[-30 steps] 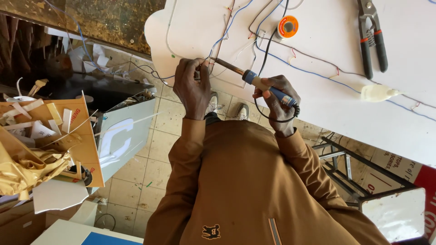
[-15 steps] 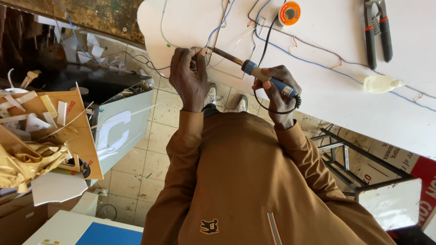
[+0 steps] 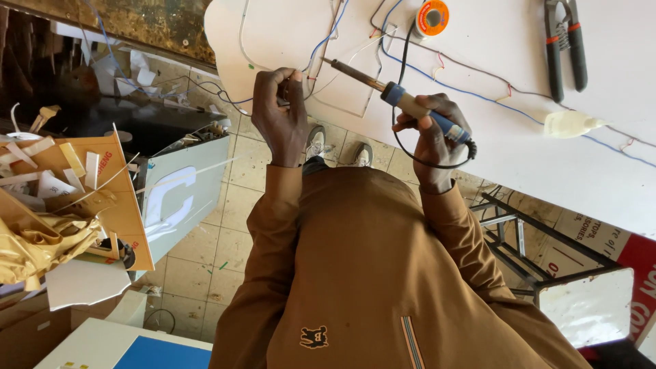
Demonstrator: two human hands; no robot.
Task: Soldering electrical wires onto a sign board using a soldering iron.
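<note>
My left hand is closed, pinching thin wires at the near edge of a white board. My right hand grips the blue handle of a soldering iron. Its metal tip points left and sits just beside my left fingertips and the pinched wires. The iron's black cord runs up across the board and loops under my right wrist. Both brown sleeves reach up from the bottom of the view.
On the board lie an orange solder spool, red-handled pliers, a small translucent bottle and long blue and white wires. A cardboard box of scraps and a white letter panel stand at left. A metal frame is at right.
The view has shifted a little as my head moved. Both hands keep their grips, and the iron's tip stays close to my left fingertips.
</note>
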